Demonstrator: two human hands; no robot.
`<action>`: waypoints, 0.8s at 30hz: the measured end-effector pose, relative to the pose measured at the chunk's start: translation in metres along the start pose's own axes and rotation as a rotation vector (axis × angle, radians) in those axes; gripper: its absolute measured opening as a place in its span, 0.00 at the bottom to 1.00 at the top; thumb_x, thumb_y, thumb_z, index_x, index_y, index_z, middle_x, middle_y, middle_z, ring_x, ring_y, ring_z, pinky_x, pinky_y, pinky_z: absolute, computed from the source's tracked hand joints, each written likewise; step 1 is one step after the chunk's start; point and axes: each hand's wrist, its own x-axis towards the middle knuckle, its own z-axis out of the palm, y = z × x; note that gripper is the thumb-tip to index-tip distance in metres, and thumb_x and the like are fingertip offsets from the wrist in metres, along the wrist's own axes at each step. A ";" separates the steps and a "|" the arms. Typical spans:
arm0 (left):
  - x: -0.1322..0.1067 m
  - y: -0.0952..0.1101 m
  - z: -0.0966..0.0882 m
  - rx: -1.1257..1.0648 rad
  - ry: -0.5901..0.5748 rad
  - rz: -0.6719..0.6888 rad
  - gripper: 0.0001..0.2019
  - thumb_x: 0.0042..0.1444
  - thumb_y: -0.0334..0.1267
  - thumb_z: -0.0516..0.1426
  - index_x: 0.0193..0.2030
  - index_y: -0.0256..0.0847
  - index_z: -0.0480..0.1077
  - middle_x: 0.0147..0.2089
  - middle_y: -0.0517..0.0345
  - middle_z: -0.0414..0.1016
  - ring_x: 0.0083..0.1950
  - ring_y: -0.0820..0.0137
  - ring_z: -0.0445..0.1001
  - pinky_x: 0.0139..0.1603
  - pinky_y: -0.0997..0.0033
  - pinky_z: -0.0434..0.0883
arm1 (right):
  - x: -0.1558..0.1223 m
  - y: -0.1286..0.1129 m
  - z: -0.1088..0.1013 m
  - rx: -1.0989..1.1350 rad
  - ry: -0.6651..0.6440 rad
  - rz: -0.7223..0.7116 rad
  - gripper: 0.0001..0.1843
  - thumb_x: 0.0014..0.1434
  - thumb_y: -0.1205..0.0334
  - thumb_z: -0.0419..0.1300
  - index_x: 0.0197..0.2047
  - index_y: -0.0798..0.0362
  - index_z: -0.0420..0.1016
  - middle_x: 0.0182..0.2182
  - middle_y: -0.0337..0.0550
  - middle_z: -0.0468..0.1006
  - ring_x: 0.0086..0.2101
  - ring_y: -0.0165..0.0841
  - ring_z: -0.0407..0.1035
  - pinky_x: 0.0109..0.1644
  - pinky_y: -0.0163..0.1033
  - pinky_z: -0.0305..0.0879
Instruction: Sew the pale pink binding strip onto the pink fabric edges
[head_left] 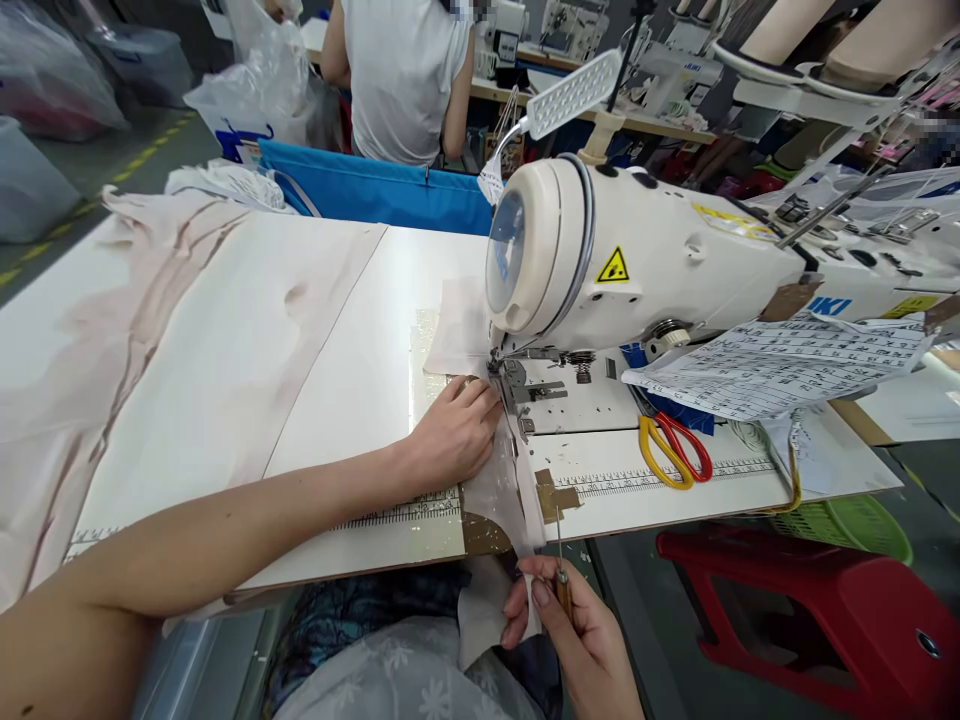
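Beside the needle and presser foot [496, 368] of a white sewing machine [675, 260], my left hand [457, 430] has its fingers bent and pressed together on pale pink fabric [459, 325]. Its fingertips are partly hidden. The fabric runs under the foot and hangs over the table's front edge toward my lap. Below that edge, my right hand [574, 625] pinches the fabric's hanging end [531, 595] between thumb and fingers. An awl [562, 580] with a wooden handle is also held in this hand, its thin metal point upward.
Scissors [671, 450] with red and yellow handles lie right of the needle plate, near a printed sheet [780, 365]. More pale fabric [150, 290] spreads across the left of the table. A red stool [817, 620] stands at lower right. Another person [405, 80] sits beyond a blue cloth [382, 185].
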 end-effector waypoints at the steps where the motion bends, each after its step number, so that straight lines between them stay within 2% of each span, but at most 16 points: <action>1: 0.000 0.000 0.000 -0.007 0.006 -0.002 0.17 0.64 0.33 0.49 0.55 0.28 0.69 0.57 0.38 0.70 0.58 0.53 0.66 0.63 0.52 0.60 | 0.000 0.000 -0.001 -0.008 0.001 -0.003 0.19 0.58 0.44 0.66 0.40 0.53 0.77 0.26 0.40 0.78 0.23 0.33 0.72 0.31 0.38 0.69; 11: 0.000 -0.002 0.001 -0.008 -0.001 -0.019 0.18 0.65 0.34 0.47 0.56 0.28 0.68 0.59 0.38 0.68 0.59 0.53 0.64 0.63 0.51 0.61 | -0.006 -0.003 -0.007 -0.076 0.006 0.020 0.19 0.59 0.43 0.66 0.39 0.51 0.77 0.26 0.40 0.78 0.25 0.35 0.74 0.33 0.38 0.69; 15: 0.000 -0.006 0.006 -0.040 0.044 -0.043 0.19 0.64 0.34 0.48 0.57 0.27 0.68 0.60 0.39 0.67 0.60 0.53 0.63 0.62 0.52 0.63 | -0.009 -0.003 -0.016 -0.216 0.059 -0.019 0.20 0.60 0.41 0.63 0.39 0.51 0.79 0.26 0.44 0.80 0.27 0.37 0.75 0.33 0.36 0.71; 17: 0.000 -0.009 0.009 -0.058 0.074 -0.050 0.19 0.64 0.33 0.49 0.57 0.27 0.69 0.59 0.39 0.67 0.59 0.53 0.63 0.61 0.52 0.65 | -0.010 -0.006 -0.026 -0.375 0.097 -0.114 0.20 0.62 0.42 0.61 0.39 0.51 0.80 0.30 0.45 0.82 0.31 0.37 0.77 0.34 0.33 0.72; 20: 0.001 -0.013 0.012 -0.072 0.111 -0.061 0.18 0.63 0.32 0.50 0.57 0.26 0.69 0.57 0.40 0.68 0.58 0.53 0.64 0.59 0.51 0.68 | -0.011 -0.017 -0.039 -0.648 0.087 -0.339 0.15 0.64 0.48 0.60 0.40 0.49 0.82 0.37 0.46 0.85 0.37 0.37 0.79 0.37 0.29 0.74; 24: 0.004 -0.018 0.017 -0.034 0.134 -0.042 0.16 0.64 0.28 0.48 0.55 0.28 0.69 0.54 0.40 0.68 0.52 0.57 0.67 0.53 0.55 0.73 | -0.010 -0.048 -0.034 -0.816 0.076 -0.701 0.08 0.65 0.58 0.60 0.44 0.44 0.81 0.36 0.40 0.85 0.35 0.32 0.79 0.35 0.24 0.74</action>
